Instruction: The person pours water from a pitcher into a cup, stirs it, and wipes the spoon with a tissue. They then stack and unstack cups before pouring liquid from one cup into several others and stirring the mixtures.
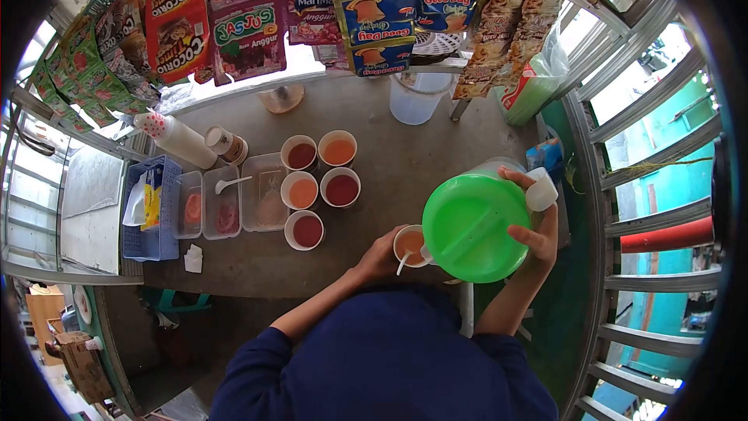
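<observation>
My left hand is closed around the side of a paper cup of orange drink near the table's front edge. A white spoon leans out of that cup. In my right hand is the handle of a pitcher with a bright green lid. The pitcher's spout is right at the cup's rim, overlapping it in this view. Left of the hands stand several more filled cups, among them a dark red one and an orange one.
Plastic tubs with pinkish contents and a blue basket stand at left. A white bottle lies behind them. At the back is a clear bucket. Drink sachets hang overhead; metal slats bound the right.
</observation>
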`<state>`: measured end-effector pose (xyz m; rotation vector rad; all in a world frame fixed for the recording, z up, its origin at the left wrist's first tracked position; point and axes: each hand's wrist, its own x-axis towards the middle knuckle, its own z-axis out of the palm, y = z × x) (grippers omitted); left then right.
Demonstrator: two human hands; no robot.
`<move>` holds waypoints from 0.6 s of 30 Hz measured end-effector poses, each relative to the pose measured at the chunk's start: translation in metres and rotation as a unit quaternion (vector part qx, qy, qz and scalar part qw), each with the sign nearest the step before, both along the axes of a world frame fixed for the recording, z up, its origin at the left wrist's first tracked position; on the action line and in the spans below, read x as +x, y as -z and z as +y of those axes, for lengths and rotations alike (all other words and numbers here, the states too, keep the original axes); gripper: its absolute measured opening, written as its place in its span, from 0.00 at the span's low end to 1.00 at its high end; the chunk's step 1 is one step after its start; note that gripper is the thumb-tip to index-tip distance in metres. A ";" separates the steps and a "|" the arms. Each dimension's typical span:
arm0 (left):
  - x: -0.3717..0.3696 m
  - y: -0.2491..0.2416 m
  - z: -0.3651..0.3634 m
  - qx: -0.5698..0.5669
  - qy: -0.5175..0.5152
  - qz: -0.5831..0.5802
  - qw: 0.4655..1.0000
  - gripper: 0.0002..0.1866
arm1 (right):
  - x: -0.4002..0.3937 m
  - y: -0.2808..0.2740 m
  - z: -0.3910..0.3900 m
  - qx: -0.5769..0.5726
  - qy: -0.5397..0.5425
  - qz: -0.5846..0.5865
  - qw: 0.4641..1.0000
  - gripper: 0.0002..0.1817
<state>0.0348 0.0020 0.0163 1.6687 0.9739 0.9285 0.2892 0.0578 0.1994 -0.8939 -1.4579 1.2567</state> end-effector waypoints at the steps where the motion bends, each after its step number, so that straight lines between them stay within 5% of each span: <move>1: 0.000 0.000 0.000 0.000 0.000 0.000 1.000 0.35 | 0.000 0.000 0.000 -0.001 0.001 0.000 1.000 0.42; 18: -0.002 0.010 -0.003 -0.006 -0.003 -0.005 1.000 0.35 | -0.001 0.003 0.000 0.025 -0.009 -0.038 0.999 0.42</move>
